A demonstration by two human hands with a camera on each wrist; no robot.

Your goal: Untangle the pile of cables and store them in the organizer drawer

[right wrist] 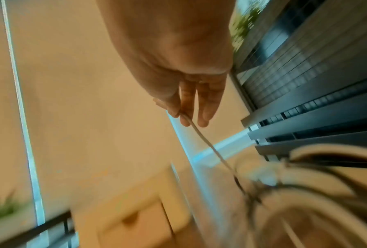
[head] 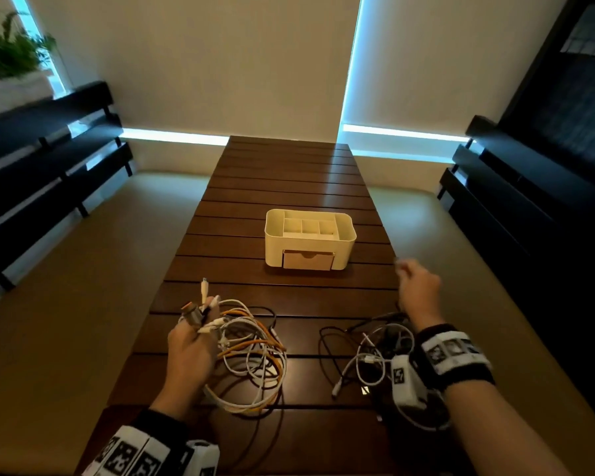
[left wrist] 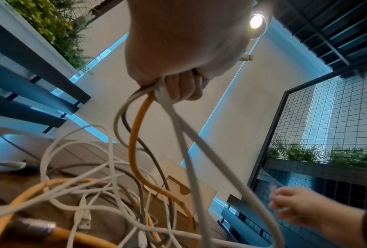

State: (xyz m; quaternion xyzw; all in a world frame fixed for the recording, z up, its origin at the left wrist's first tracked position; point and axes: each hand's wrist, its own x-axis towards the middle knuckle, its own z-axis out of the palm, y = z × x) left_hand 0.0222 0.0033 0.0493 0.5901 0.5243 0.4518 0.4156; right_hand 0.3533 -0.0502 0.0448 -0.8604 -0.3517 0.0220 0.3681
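A white organizer (head: 310, 231) with a wooden drawer (head: 308, 261), closed, stands mid-table. My left hand (head: 191, 352) grips a bundle of white, grey and orange cables (head: 251, 352) at the near left; in the left wrist view its curled fingers (left wrist: 182, 87) hold several strands (left wrist: 140, 120) hanging down to the tangle. My right hand (head: 418, 286) is raised at the table's right edge and pinches a thin cable (right wrist: 201, 134) between thumb and fingertips. That cable runs down to a second pile of black and white cables (head: 368, 352). The right wrist view is blurred.
The slatted wooden table (head: 289, 173) stretches away beyond the organizer. Dark slatted benches (head: 42, 159) flank the table on both sides. A planter with green leaves (head: 4, 46) sits at the far left.
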